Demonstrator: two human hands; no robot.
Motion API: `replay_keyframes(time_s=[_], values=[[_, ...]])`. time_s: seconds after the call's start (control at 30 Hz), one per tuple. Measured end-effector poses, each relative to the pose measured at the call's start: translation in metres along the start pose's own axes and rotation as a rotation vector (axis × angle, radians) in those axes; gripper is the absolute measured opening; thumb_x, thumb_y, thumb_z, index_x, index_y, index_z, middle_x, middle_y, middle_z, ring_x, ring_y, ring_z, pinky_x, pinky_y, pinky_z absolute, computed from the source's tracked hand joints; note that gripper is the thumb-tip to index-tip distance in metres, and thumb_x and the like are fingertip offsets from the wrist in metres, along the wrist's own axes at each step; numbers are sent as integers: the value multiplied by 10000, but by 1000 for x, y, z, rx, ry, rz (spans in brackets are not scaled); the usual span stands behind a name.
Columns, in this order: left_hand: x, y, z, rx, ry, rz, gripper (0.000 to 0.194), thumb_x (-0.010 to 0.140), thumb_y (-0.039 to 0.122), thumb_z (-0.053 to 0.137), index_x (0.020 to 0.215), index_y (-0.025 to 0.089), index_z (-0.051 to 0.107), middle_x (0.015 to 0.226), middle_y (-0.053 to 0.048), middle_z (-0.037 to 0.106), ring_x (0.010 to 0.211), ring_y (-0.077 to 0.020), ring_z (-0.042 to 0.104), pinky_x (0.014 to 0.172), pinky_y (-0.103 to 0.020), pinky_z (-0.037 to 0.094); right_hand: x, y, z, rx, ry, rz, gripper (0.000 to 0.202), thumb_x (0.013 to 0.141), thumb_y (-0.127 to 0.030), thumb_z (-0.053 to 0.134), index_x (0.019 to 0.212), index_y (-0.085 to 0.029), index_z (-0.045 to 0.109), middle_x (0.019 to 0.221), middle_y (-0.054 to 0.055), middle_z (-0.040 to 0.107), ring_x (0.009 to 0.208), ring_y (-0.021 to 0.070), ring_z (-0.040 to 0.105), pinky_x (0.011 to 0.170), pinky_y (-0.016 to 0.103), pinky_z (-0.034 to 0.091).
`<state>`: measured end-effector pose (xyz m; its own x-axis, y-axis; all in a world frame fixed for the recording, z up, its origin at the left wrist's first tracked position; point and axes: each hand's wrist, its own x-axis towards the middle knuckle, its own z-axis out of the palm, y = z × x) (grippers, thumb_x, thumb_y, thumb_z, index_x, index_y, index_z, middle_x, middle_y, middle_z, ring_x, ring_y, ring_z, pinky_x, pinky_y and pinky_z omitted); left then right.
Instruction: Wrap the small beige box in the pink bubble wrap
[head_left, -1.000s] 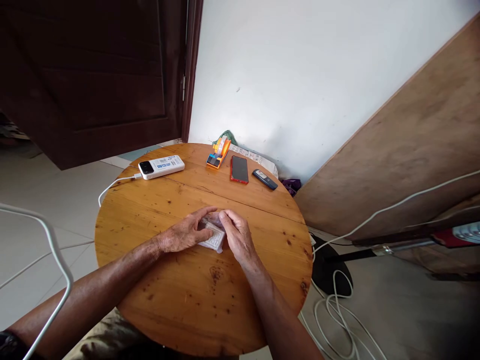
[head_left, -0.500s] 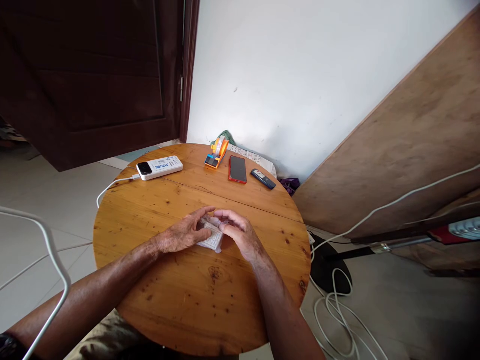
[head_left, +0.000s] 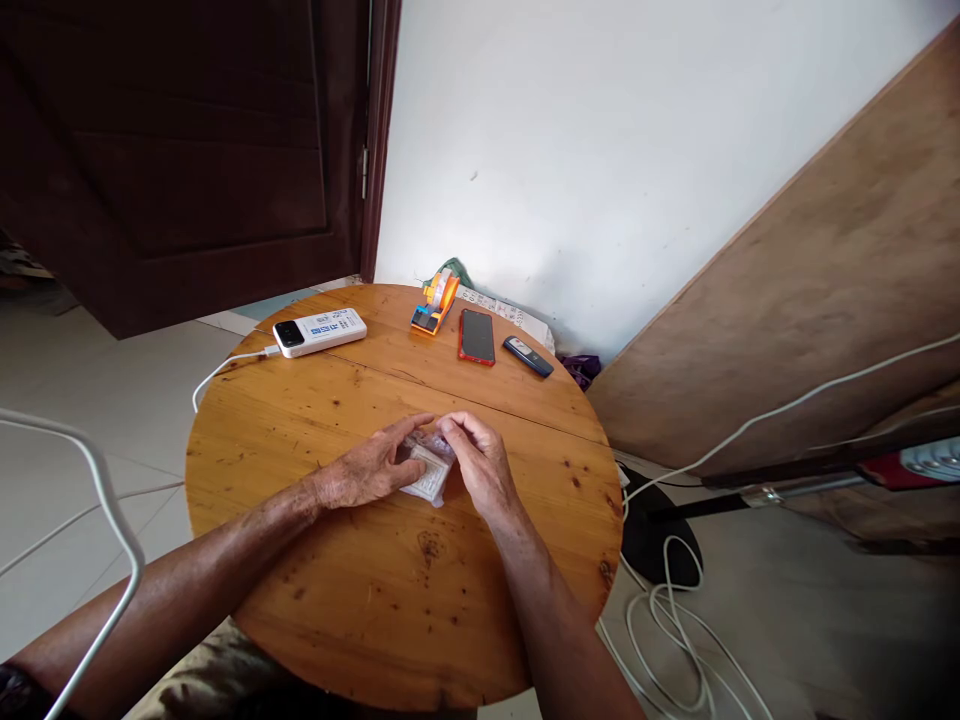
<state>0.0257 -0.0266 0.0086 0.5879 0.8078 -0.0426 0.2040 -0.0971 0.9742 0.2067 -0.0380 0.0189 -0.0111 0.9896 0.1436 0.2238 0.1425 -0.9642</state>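
Two hands work a small clear packet at the middle of a round wooden table.

The left hand (head_left: 365,468) lies flat, fingers outstretched on the packet (head_left: 427,472); the right hand (head_left: 480,465) curls its fingertips on the far edge, perhaps pinching it. A power bank (head_left: 320,332), tape dispenser (head_left: 435,304) and phone (head_left: 477,337) sit along the table (head_left: 390,610)'s far side.
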Motion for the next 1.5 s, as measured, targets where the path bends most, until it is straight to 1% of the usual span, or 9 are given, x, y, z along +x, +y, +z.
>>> replay_keyframes(time_s=[0.1, 0.23, 0.53, 0.73, 0.87, 0.93, 1.07, 1.23, 1.5], values=[[0, 2, 0, -2, 6, -8, 694, 822, 289, 567, 1476, 197, 356, 1235, -88, 621, 970, -218, 592, 823, -331, 488, -2, -3, -6, 8, -99, 32, 162, 840, -332, 578, 848, -203, 677, 823, 7, 693, 750, 164, 609, 691, 271, 463], [-1, 3, -1, 8, 15, -5, 708, 820, 321, 579, 1475, 174, 355, 1221, -100, 619, 986, -225, 590, 837, -339, 488, -7, -10, -18, -8, -282, 61, 267, 809, -232, 565, 1050, -225, 679, 988, 21, 724, 860, 181, 648, 758, 297, 493], [-1, -2, -1, 26, 14, 14, 698, 836, 312, 583, 1489, 222, 352, 1080, -64, 665, 816, -183, 601, 733, -303, 495, -8, -12, -29, -127, -358, -43, 371, 841, -134, 520, 1164, -252, 659, 1149, 18, 701, 1010, 181, 645, 908, 337, 493], [-2, 2, -1, 19, 5, 47, 694, 822, 294, 593, 1472, 196, 371, 1164, -81, 656, 947, -219, 613, 835, -343, 501, -5, -8, -22, -139, -325, -81, 266, 879, -218, 575, 1118, -240, 689, 1122, 34, 708, 977, 178, 650, 862, 321, 502], [-2, 5, 0, 5, 8, 71, 673, 829, 276, 576, 1464, 183, 372, 1351, -103, 574, 1134, -235, 569, 977, -362, 453, -3, -1, -10, -121, -224, -173, 179, 866, -263, 603, 977, -232, 740, 1066, 50, 707, 977, 189, 650, 837, 312, 503], [-2, 5, 0, -10, 0, 70, 669, 825, 259, 575, 1460, 192, 377, 1366, -96, 566, 1162, -236, 557, 996, -364, 442, -3, -1, -5, -91, -167, -160, 165, 869, -286, 600, 913, -221, 745, 999, 52, 717, 928, 194, 661, 824, 317, 509], [0, 4, 2, -49, 21, 28, 667, 798, 270, 588, 1435, 194, 404, 1236, -88, 625, 994, -216, 595, 846, -337, 493, -4, -4, 2, -27, -60, -67, 170, 863, -305, 590, 881, -211, 731, 939, 44, 738, 877, 199, 668, 813, 317, 512], [1, 6, 5, -86, 53, -35, 683, 770, 292, 594, 1417, 164, 419, 1054, -60, 641, 807, -162, 561, 703, -282, 469, -3, -4, 2, -11, -25, 9, 192, 844, -344, 595, 829, -194, 714, 784, 18, 708, 743, 176, 632, 698, 277, 486], [0, 11, 4, -19, 104, -41, 619, 770, 343, 600, 1356, 170, 502, 966, -31, 645, 751, -144, 545, 661, -258, 453, -2, -4, 1, 10, 6, 1, 166, 816, -324, 599, 756, -195, 683, 759, 14, 682, 726, 166, 607, 675, 267, 476]])
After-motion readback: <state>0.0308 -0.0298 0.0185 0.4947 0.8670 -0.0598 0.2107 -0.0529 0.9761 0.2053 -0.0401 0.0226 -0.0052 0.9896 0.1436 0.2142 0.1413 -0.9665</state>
